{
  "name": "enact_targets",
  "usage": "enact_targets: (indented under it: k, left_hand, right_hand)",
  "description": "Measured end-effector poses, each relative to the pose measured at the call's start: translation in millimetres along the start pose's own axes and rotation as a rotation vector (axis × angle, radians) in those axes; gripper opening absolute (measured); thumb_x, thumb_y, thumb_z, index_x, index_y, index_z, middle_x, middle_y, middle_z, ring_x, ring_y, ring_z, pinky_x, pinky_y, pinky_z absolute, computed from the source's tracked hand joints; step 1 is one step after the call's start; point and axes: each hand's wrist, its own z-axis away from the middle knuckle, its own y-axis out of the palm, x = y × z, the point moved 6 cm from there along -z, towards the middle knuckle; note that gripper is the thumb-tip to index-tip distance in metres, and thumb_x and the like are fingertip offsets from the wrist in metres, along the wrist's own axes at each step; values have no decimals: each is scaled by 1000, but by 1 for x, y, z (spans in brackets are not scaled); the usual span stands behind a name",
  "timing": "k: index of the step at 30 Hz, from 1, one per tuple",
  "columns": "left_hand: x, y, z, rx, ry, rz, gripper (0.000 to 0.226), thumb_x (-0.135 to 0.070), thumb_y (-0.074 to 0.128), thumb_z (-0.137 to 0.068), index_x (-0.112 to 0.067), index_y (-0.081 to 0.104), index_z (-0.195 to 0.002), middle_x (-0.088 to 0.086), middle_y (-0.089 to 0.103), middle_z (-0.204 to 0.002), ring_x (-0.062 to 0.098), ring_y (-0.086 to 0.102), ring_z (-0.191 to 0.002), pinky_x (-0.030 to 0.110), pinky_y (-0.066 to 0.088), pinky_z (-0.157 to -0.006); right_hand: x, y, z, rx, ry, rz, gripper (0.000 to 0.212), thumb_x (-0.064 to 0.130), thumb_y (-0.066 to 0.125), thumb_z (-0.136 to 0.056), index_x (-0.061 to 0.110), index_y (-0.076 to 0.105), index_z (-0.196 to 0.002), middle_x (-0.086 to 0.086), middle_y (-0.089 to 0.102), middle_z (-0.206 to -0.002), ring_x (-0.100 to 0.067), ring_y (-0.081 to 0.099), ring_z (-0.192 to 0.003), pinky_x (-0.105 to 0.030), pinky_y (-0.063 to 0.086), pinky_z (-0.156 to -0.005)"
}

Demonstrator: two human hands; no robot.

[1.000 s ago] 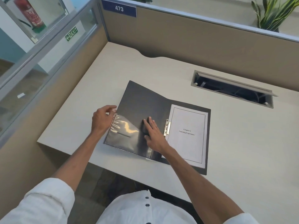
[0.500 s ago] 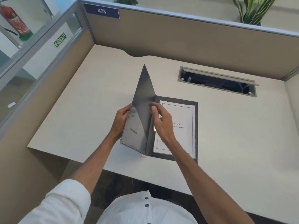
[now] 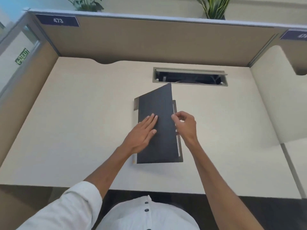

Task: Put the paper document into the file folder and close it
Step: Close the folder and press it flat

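A dark grey file folder (image 3: 159, 103) lies in the middle of the beige desk (image 3: 79, 123), its front cover folded over and almost flat, with the far right corner still raised. Only a thin white strip of the paper document (image 3: 178, 145) shows under the cover's right edge. My left hand (image 3: 141, 131) rests flat on the cover with its fingers spread. The curled fingers of my right hand (image 3: 186, 125) pinch the cover's right edge.
An open cable hatch (image 3: 189, 77) is set into the desk just behind the folder. Brown partition walls (image 3: 149, 40) enclose the desk at the back and left. A side desk (image 3: 274, 100) joins at the right. Plants (image 3: 214, 7) stand behind the partition.
The front cover has swung from lying open on the left, through upright, down over the paper. My left hand moved onto the cover, and my right hand shifted to its right edge.
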Motion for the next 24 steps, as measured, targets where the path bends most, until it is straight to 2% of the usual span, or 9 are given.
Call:
enact_targets:
  k: [3, 5, 10, 12, 14, 16, 18, 20, 24]
  left_hand:
    - [1, 20, -3, 45, -51, -36, 67, -47, 21, -121, -28, -6, -178, -14, -8, -187, 10, -3, -175, 45, 18, -143]
    - [4, 30, -4, 76, -95, -58, 68, -45, 22, -121, -25, -10, -178, -12, -11, -187, 11, -5, -175, 43, 17, -144]
    - [10, 45, -4, 146, -142, -163, 68, -43, 19, -121, -21, -12, -177, -7, -16, -186, 14, -9, -175, 41, 11, -144]
    - [13, 50, -2, 165, -154, -200, 68, -43, 19, -121, -20, -12, -177, -4, -17, -186, 16, -10, -175, 41, 9, -144]
    - [14, 54, 0, 176, -157, -247, 68, -41, 19, -121, -18, -13, -177, -2, -18, -186, 18, -11, -175, 42, 7, -144]
    - [16, 58, 2, 183, -151, -289, 69, -40, 20, -121, -17, -13, -177, 0, -19, -186, 20, -13, -175, 43, 7, -144]
    - [17, 59, 4, 188, -148, -300, 69, -39, 21, -121, -17, -13, -177, 1, -20, -186, 21, -14, -175, 43, 6, -144]
    - [19, 60, 6, 189, -147, -299, 70, -40, 21, -121, -17, -13, -177, 1, -21, -186, 20, -15, -175, 43, 5, -144]
    - [24, 57, 8, 179, -136, -306, 71, -40, 23, -121, -15, -12, -177, 2, -20, -186, 21, -14, -175, 41, 5, -145]
  right_hand:
    - [-38, -13, -10, -12, 140, 74, 15, 27, 69, -98, 16, 78, -104, -2, 80, -100, -31, 80, -98, -51, 71, -78]
    - [-57, -17, -12, -10, 202, 142, 18, 21, 68, -98, 16, 76, -113, -3, 81, -104, -31, 80, -101, -52, 67, -91]
    - [-80, -10, -8, -23, 211, 303, 34, 15, 61, -101, 17, 65, -135, -3, 75, -121, -29, 74, -109, -42, 59, -93]
    - [-81, -2, -4, -18, 164, 403, 40, 10, 58, -101, 16, 62, -140, -5, 64, -135, -30, 71, -115, -43, 58, -94]
    - [-80, 9, 1, 34, 76, 499, 49, 3, 56, -99, 15, 57, -147, -4, 53, -150, -29, 63, -131, -43, 59, -98]
    - [-80, 21, 8, 133, -27, 562, 58, 6, 55, -104, 14, 49, -160, 0, 42, -169, -24, 45, -156, -42, 52, -117]
    - [-82, 34, 13, 248, -122, 633, 61, 15, 53, -112, 14, 37, -171, 1, 26, -182, -20, 26, -170, -37, 34, -135]
    - [-86, 42, 16, 321, -182, 699, 61, 20, 47, -116, 16, 30, -175, 1, 16, -185, -19, 17, -173, -34, 23, -139]
    - [-90, 46, 18, 330, -233, 756, 61, 22, 42, -118, 17, 24, -176, 1, 9, -186, -19, 12, -175, -34, 18, -141]
